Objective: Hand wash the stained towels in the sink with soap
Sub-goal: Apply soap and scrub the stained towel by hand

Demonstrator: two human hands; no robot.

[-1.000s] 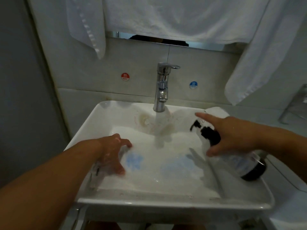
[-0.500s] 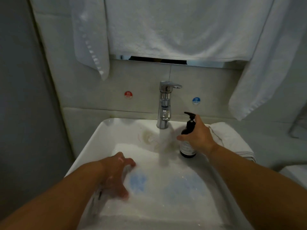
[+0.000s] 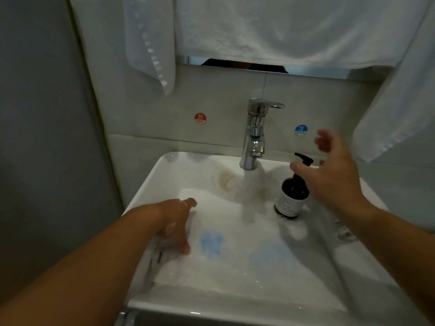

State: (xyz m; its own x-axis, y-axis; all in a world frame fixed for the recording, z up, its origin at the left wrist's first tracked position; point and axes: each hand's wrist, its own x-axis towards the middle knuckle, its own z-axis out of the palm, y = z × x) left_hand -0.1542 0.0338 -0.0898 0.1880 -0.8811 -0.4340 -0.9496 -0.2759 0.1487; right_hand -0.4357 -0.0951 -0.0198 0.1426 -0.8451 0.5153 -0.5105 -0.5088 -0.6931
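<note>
White towel [image 3: 237, 262] lies soaked and spread over the floor of the sink [image 3: 211, 310]. One of its blue stains [image 3: 211, 244] sits just at 3 o'clock of my left hand [image 3: 175, 225], and a fainter one lies further along the same line. That hand lies flat on the cloth at the basin's 9 o'clock side, fingers relaxed, pinning rather than gripping.

My right hand [image 3: 334, 177] hangs above the rim at 2 o'clock, fingers spread and holding nothing. I cannot tell whether the thumb brushes the pump. The soap bottle [image 3: 292, 198] stands upright inside the basin, toward 8 o'clock from that hand, its long axis running 12 to 6. The right hand is clearly the nearer one to it. I judge the next move turns on this: the stains lie toward 7 o'clock of the right hand, beyond the bottle.

Water [image 3: 249, 194] runs from the tap [image 3: 255, 135] at 12 o'clock onto the cloth. Behind it is a tiled wall [image 3: 164, 102] with hot and cold stickers, and hanging towels [image 3: 282, 27] are draped overhead.
</note>
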